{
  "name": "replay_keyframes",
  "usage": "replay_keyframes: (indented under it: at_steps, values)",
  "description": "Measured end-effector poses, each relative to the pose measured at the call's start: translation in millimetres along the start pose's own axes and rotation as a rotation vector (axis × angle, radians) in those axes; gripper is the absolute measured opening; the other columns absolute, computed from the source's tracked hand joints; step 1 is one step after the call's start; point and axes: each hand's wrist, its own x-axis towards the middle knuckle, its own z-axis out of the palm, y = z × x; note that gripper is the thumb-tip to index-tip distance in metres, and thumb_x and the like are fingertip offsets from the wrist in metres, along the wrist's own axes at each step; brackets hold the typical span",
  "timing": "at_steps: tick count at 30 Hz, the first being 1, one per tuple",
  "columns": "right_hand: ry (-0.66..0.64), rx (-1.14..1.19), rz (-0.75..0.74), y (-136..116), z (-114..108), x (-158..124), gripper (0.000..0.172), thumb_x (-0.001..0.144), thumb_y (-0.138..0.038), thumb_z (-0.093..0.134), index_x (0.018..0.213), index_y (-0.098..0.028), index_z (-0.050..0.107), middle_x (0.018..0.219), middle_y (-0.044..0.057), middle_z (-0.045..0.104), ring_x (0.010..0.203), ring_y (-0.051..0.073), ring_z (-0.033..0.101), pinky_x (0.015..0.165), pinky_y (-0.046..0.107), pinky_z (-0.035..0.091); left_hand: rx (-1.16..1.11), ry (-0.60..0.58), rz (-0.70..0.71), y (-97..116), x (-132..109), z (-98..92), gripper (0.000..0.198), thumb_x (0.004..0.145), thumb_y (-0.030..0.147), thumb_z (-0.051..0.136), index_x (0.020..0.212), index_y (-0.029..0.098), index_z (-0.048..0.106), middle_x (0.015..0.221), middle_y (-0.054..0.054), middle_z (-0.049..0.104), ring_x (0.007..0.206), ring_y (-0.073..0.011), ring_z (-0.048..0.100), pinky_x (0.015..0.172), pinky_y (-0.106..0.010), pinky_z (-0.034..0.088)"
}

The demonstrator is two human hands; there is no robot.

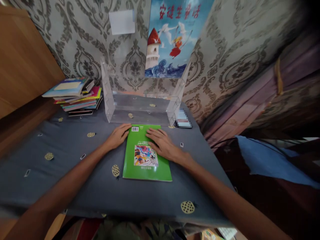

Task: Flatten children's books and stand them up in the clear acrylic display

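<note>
A thin green book (143, 168) lies flat on the grey-blue tablecloth (75, 180), its back cover up with a barcode at the far end. My left hand (117, 136) rests at the book's far left corner, fingers curled over the edge. My right hand (163, 145) lies flat on the cover's right side with its fingers stretched out. A clear acrylic book stand (142, 108) sits just beyond the book. A blue picture book (175, 36) leans upright against the wall behind the stand.
A stack of colourful books (75, 96) lies at the table's far left beside a wooden panel (22, 63). A small blurred item (183, 120) sits right of the stand. Purple curtain (275, 96) and blue cloth (270, 160) are to the right.
</note>
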Motion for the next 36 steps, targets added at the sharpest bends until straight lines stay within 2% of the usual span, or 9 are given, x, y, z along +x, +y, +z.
replay_keyframes:
  at_steps: [5, 8, 12, 16, 18, 22, 29, 32, 36]
  values:
    - [-0.099, 0.037, -0.128, -17.9, 27.2, 45.9, 0.041, 0.100, -0.030, 0.046, 0.138, -0.022, 0.058, 0.148, 0.011, 0.054, 0.142, 0.026, 0.044, 0.118, 0.055, 0.033, -0.038, 0.019, 0.018, -8.2, 0.9, 2.4, 0.043, 0.093, 0.016, 0.038, 0.128, 0.018, 0.063, 0.135, -0.010, 0.064, 0.127, -0.0205, 0.058, 0.112, -0.046, 0.043]
    - [-0.134, 0.048, -0.166, -33.4, 41.4, 54.2, 0.042, 0.101, -0.032, 0.045, 0.139, -0.019, 0.057, 0.149, 0.012, 0.052, 0.143, 0.026, 0.042, 0.121, 0.055, 0.029, -0.038, 0.022, 0.027, -13.7, 1.2, 3.4, 0.044, 0.091, 0.012, 0.037, 0.126, 0.018, 0.065, 0.134, -0.010, 0.065, 0.126, -0.0197, 0.059, 0.111, -0.046, 0.044]
    - [-0.221, 0.088, -0.222, -61.6, 45.3, 37.0, 0.046, 0.102, -0.033, 0.042, 0.141, -0.012, 0.055, 0.151, 0.016, 0.049, 0.145, 0.027, 0.039, 0.122, 0.054, 0.027, -0.022, 0.024, 0.033, -15.0, 1.9, 3.8, 0.042, 0.093, 0.014, 0.039, 0.126, 0.016, 0.064, 0.135, -0.011, 0.065, 0.126, -0.0197, 0.059, 0.112, -0.044, 0.043]
    - [-0.269, 0.151, -0.297, -96.2, 41.0, 5.3, 0.047, 0.103, -0.036, 0.044, 0.146, -0.018, 0.050, 0.152, 0.010, 0.049, 0.149, 0.023, 0.033, 0.125, 0.047, 0.024, -0.013, 0.013, 0.042, -11.3, 2.2, 3.1, 0.039, 0.096, 0.021, 0.041, 0.127, 0.016, 0.064, 0.134, -0.011, 0.065, 0.126, -0.0207, 0.059, 0.112, -0.044, 0.043]
    - [-0.300, 0.149, -0.337, -111.5, 40.1, -7.8, 0.051, 0.102, -0.037, 0.045, 0.149, -0.016, 0.045, 0.153, 0.011, 0.047, 0.150, 0.022, 0.030, 0.125, 0.045, 0.024, -0.002, 0.007, 0.038, -9.1, 1.8, 2.4, 0.038, 0.097, 0.024, 0.043, 0.128, 0.017, 0.064, 0.135, -0.011, 0.064, 0.126, -0.0215, 0.058, 0.113, -0.045, 0.042]
    - [-0.308, 0.124, -0.381, -127.5, 37.5, -18.1, 0.057, 0.101, -0.038, 0.049, 0.150, -0.010, 0.041, 0.154, 0.015, 0.045, 0.150, 0.026, 0.030, 0.125, 0.047, 0.025, 0.031, 0.010, 0.034, -5.7, 0.1, 1.7, 0.038, 0.097, 0.028, 0.045, 0.128, 0.017, 0.063, 0.137, -0.011, 0.063, 0.128, -0.0226, 0.057, 0.113, -0.046, 0.041]
    - [-0.312, 0.235, -0.257, -113.8, 19.6, -17.8, 0.059, 0.103, -0.044, 0.042, 0.152, -0.010, 0.039, 0.158, 0.016, 0.037, 0.151, 0.024, 0.028, 0.124, 0.045, 0.028, 0.061, 0.018, 0.033, -4.8, -1.4, 3.8, 0.039, 0.098, 0.029, 0.042, 0.129, 0.017, 0.062, 0.138, -0.011, 0.063, 0.129, -0.0226, 0.057, 0.113, -0.046, 0.042]
    - [-0.237, 0.243, -0.130, -88.9, 17.7, -18.7, 0.058, 0.103, -0.046, 0.041, 0.153, -0.016, 0.039, 0.159, 0.014, 0.037, 0.151, 0.024, 0.028, 0.123, 0.048, 0.029, 0.060, 0.025, 0.037, -4.3, -1.4, 3.8, 0.040, 0.099, 0.030, 0.041, 0.129, 0.016, 0.062, 0.138, -0.012, 0.063, 0.129, -0.0230, 0.057, 0.113, -0.047, 0.042]
    - [-0.083, 0.224, 0.044, -36.1, 18.5, -11.5, 0.059, 0.102, -0.052, 0.038, 0.152, -0.021, 0.041, 0.159, 0.010, 0.038, 0.150, 0.026, 0.028, 0.124, 0.051, 0.027, 0.060, 0.019, 0.039, -2.4, -1.0, 1.9, 0.040, 0.099, 0.032, 0.041, 0.129, 0.016, 0.062, 0.137, -0.012, 0.063, 0.127, -0.0229, 0.058, 0.112, -0.047, 0.042]
